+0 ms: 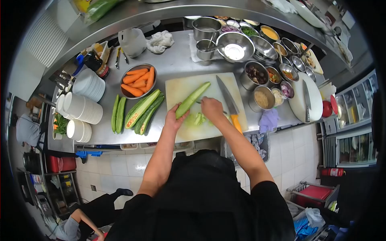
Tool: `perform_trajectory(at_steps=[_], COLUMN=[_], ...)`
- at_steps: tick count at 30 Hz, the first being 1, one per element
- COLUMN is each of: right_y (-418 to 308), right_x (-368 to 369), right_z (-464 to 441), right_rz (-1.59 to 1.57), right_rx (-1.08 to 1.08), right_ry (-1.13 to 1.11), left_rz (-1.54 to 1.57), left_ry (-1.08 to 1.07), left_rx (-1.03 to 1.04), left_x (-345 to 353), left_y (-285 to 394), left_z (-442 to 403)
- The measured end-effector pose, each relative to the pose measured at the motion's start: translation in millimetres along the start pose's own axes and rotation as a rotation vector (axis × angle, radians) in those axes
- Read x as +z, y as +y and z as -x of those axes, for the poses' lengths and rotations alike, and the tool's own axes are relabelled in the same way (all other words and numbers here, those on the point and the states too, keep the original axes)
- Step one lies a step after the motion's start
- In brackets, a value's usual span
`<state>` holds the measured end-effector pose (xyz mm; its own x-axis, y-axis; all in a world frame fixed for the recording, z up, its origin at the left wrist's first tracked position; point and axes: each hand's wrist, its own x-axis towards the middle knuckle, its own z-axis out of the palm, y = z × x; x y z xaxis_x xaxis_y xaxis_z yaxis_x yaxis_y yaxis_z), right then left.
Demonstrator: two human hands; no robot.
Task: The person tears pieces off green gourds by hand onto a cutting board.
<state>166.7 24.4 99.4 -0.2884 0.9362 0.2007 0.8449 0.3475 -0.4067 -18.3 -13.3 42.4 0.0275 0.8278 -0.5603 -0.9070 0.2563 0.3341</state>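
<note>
My left hand is wrapped round the lower end of a long pale green cucumber, which lies slanted over the white cutting board. Close to the cucumber's right side, my right hand is closed on a small thin tool, mostly hidden by the fingers. Light green scraps are heaped on the board below that hand. A large knife with a yellow handle rests along the board's right side. Left of the board lie cut cucumbers with seeds showing, beside slimmer green pieces.
A metal bowl of carrots stands behind the cut cucumbers. Stacked white bowls line the left side. Metal bowls and pots crowd the right and back, near a round white board with another knife. A person is at lower left.
</note>
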Motion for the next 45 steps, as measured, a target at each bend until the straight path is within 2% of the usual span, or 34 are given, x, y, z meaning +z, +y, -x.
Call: perform_trajectory(at_steps=[3, 6, 9, 11, 14, 15, 17, 20, 21, 24, 26, 29, 30, 33, 35, 38, 41, 44, 45], right_y=[-6.6, -25.1, -55.6, -78.0, -100.2, -103.7, -90.2, -56.1, -47.1, -31.3, -58.3, -94.7, -103.1, -84.2, -65.4, -24.2, -34.2, -66.1, -74.2], right_x=[26.3, 38.9, 37.6, 31.2, 6.4, 1.5, 2.8, 6.2, 9.8, 42.1, 51.7, 32.6, 24.4, 8.9, -0.8, 27.4, 46.1, 35.0, 34.3], right_z=[-46.2, -54.3, -40.3, -20.7, 12.0, 15.9, 11.3, -16.8, -28.8, -41.0, -22.1, 20.4, 23.8, 15.1, -5.3, -47.4, -44.8, -18.9, -9.6], right_rz=[0.213, 0.338, 0.297, 0.240, 0.214, 0.215, 0.150, 0.157, 0.177, 0.241, 0.288, 0.343, 0.356, 0.094, 0.136, 0.233, 0.228, 0.203, 0.196], right_rx=[-0.071, -0.235, -0.207, -0.215, -0.269, -0.293, -0.208, -0.125, -0.104, -0.132, -0.180, -0.292, -0.338, -0.107, -0.103, 0.007, -0.055, -0.191, -0.239], right_ry=[-0.102, -0.208, -0.359, -0.352, -0.393, -0.415, -0.358, -0.291, -0.264, -0.194, -0.285, -0.341, -0.335, -0.428, -0.274, -0.188, -0.231, -0.319, -0.314], left_rz=[-0.046, -0.052, -0.100, -0.151, -0.248, -0.229, -0.187, -0.152, -0.151, -0.164, -0.185, -0.161, -0.148, -0.127, -0.133, -0.115, -0.138, -0.125, -0.076], left_ry=[0.011, 0.025, 0.081, 0.147, -0.106, -0.056, 0.050, -0.021, 0.015, 0.102, 0.132, -0.124, -0.092, -0.025, -0.027, 0.062, 0.017, 0.134, 0.058], left_rx=[0.029, 0.055, 0.089, 0.126, 0.064, 0.060, 0.053, 0.051, 0.052, 0.072, 0.117, -0.009, 0.005, 0.044, 0.094, 0.069, 0.078, 0.037, -0.014], left_x=[0.0, 0.8, 3.6, -1.8, -8.5, -6.8, -5.3, -3.7, 1.4, 10.5, 2.6, -11.1, -12.8, -17.4, -14.4, 1.9, 3.2, -14.9, -15.4], left_y=[-0.9, -1.5, -4.8, -8.3, -4.0, -3.4, -2.9, -2.8, -3.3, -7.2, -11.6, -7.1, -6.0, -9.7, -8.9, -9.7, -11.4, -10.9, -7.2], left_z=[1.0, 0.4, 2.6, -6.5, -3.0, -3.9, -5.0, -4.8, -3.0, 0.1, -9.1, -6.7, -9.0, -12.6, -12.6, -2.4, -3.3, -23.9, -22.1])
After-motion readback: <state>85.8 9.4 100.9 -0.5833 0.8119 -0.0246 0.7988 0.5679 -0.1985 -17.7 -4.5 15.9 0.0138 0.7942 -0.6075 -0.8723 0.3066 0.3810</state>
